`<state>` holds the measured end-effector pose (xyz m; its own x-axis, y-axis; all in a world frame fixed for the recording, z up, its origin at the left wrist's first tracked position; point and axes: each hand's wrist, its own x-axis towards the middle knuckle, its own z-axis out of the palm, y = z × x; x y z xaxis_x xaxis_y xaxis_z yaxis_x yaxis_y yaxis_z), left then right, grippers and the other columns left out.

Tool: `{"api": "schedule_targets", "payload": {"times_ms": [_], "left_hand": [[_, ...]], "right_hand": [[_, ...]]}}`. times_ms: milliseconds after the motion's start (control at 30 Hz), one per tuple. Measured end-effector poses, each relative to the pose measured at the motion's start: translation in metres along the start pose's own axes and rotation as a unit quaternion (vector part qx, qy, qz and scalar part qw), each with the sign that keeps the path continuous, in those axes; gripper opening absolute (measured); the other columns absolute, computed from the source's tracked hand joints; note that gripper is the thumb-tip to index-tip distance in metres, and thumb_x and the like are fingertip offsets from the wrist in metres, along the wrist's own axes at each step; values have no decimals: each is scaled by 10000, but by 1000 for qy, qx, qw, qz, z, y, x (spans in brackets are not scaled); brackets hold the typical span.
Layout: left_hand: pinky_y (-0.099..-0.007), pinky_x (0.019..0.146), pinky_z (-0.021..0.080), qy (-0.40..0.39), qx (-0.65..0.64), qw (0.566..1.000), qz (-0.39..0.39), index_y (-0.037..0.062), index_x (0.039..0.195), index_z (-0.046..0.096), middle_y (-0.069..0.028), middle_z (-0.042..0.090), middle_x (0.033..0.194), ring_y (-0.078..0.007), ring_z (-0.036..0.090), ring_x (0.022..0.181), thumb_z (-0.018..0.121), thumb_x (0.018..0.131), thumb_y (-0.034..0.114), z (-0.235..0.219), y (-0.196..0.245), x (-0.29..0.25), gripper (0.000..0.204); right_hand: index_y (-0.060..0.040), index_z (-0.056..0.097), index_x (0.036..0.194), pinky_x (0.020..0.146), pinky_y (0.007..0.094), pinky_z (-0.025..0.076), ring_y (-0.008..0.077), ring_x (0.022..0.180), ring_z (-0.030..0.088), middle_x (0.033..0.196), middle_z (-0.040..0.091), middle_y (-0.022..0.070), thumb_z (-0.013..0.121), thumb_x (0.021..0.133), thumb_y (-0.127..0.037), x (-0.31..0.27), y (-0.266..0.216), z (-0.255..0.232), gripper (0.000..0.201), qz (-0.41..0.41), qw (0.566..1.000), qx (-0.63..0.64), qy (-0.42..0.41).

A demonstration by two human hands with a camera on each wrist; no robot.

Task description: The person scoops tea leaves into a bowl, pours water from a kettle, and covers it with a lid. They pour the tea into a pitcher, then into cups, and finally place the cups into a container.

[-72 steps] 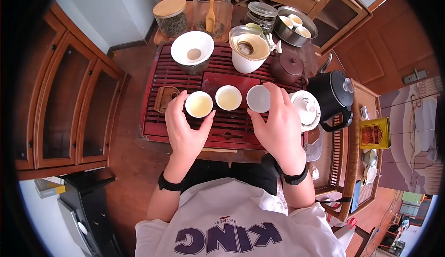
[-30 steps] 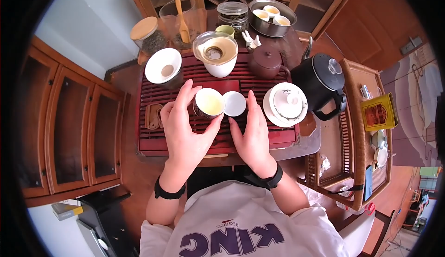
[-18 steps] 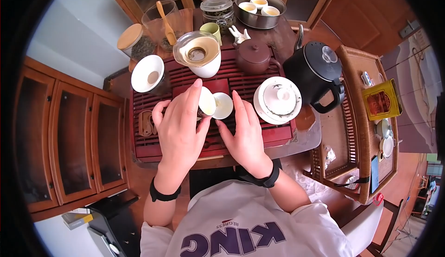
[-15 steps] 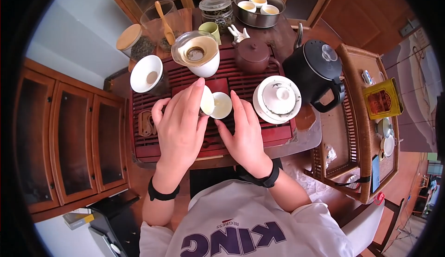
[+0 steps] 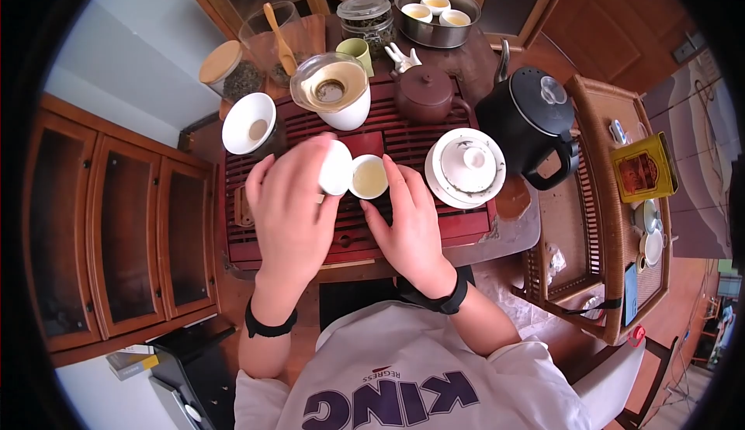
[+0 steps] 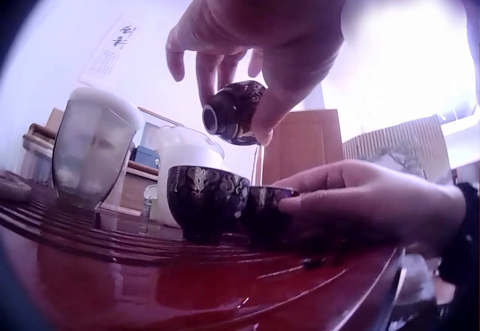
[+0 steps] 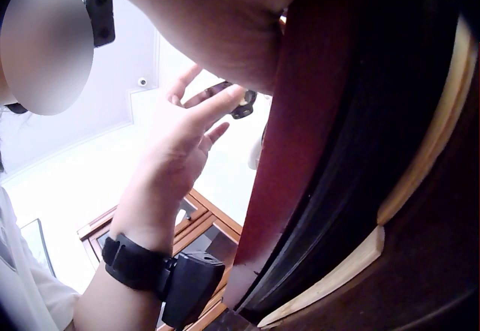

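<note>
Only the right wrist view shows the black box (image 7: 193,286) strapped behind the left hand (image 5: 291,201). Left-hand thumb and fingers pinch a small rounded dark cup (image 6: 240,112), white inside, tilted above the dark red slatted wooden tea tray (image 5: 454,224). The right hand (image 5: 407,216), thumb and fingers slightly apart, grips a white-lined cup of pale yellow liquid (image 5: 369,178) on the tray. The head view makes these cups look adjoining; the left wrist view shows the tilted one raised clear, and plainly reveals a silver-patterned dark cup (image 6: 208,200) standing on the tray. At the tray's right end: white lidded porcelain bowl (image 5: 469,164). Beyond the tray's right edge: black kettle (image 5: 535,104). Behind the tray: round steel pan (image 5: 434,39).
</note>
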<state>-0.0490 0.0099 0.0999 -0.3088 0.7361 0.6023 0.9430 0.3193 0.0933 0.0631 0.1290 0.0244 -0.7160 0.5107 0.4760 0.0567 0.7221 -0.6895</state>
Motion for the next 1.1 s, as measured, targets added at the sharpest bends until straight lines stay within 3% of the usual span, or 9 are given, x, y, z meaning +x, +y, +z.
{"api": "schedule_targets", "payload": {"times_ms": [100, 200, 333, 533, 600, 767, 933, 1067, 1100], "left_hand": [[-381, 1009, 482, 95, -283, 920, -253, 23, 1393, 498, -121, 605, 1253, -244, 620, 1146, 864, 696, -9, -7, -4, -4, 788], [-320, 932, 515, 117, -392, 841, -353, 15, 1439, 395, -96, 590, 1205, -201, 631, 1108, 770, 817, -37, -11, -22, -21, 729], [-305, 908, 521, 83, -349, 846, -395, 22, 1437, 395, -86, 576, 1189, -185, 630, 1090, 748, 840, -38, -7, -30, -48, 697], [-331, 1008, 489, 58, -274, 893, -353, 38, 1460, 385, -101, 488, 1282, -210, 573, 1194, 720, 828, -95, 18, -26, -67, 727], [-360, 1032, 491, 26, -178, 927, -329, 49, 1454, 403, -115, 444, 1322, -233, 556, 1225, 727, 817, -96, 20, -23, -68, 729], [-446, 1028, 434, 54, -199, 923, -325, 69, 1425, 448, -181, 486, 1290, -352, 519, 1219, 766, 824, 27, 25, -16, -68, 682], [-450, 1027, 438, 70, -218, 920, -318, 36, 1469, 385, -209, 476, 1334, -368, 516, 1233, 742, 861, 57, 37, -19, -77, 705], [-460, 1039, 436, 94, -214, 927, -294, -2, 1496, 327, -239, 471, 1382, -388, 516, 1258, 727, 885, 80, 47, -18, -84, 735], [-405, 1093, 435, 81, -205, 932, -289, 12, 1540, 250, -200, 461, 1395, -279, 526, 1279, 696, 889, -33, 49, -21, -88, 790]], "right_hand": [[15, 430, 1442, 906, 442, 489, 361, 1032, 600, 1254, 551, 198, 766, 800, -81, 1, -1, -1, 731, -4, 1000, -7, 5], [18, 414, 1456, 908, 445, 488, 362, 1031, 604, 1272, 563, 202, 767, 800, -84, 0, 1, 1, 752, -12, 1000, -12, 6], [39, 379, 1474, 905, 443, 488, 362, 1031, 608, 1277, 575, 207, 773, 796, -91, 1, 0, 2, 795, -15, 1000, -24, 11], [81, 342, 1476, 883, 442, 490, 360, 1007, 609, 1231, 597, 215, 780, 793, -111, 4, -2, 1, 833, -33, 997, -66, -6], [91, 340, 1472, 870, 443, 490, 358, 980, 608, 1180, 612, 211, 783, 795, -114, 5, 0, 3, 834, -34, 997, -70, -11], [97, 365, 1445, 835, 450, 492, 362, 944, 607, 1064, 624, 197, 794, 791, -114, 7, -2, 2, 809, -20, 999, -30, 11], [39, 463, 1345, 835, 449, 494, 370, 973, 619, 1073, 633, 197, 799, 786, -108, 10, -3, 2, 668, -30, 999, -23, 21], [-9, 499, 1255, 843, 445, 497, 379, 990, 630, 1073, 646, 190, 812, 783, -109, 9, -9, -1, 576, 38, 999, 6, 9], [-8, 489, 1263, 849, 445, 498, 379, 994, 630, 1081, 642, 193, 812, 789, -113, 8, -8, -1, 583, 55, 998, 42, 7]]}}
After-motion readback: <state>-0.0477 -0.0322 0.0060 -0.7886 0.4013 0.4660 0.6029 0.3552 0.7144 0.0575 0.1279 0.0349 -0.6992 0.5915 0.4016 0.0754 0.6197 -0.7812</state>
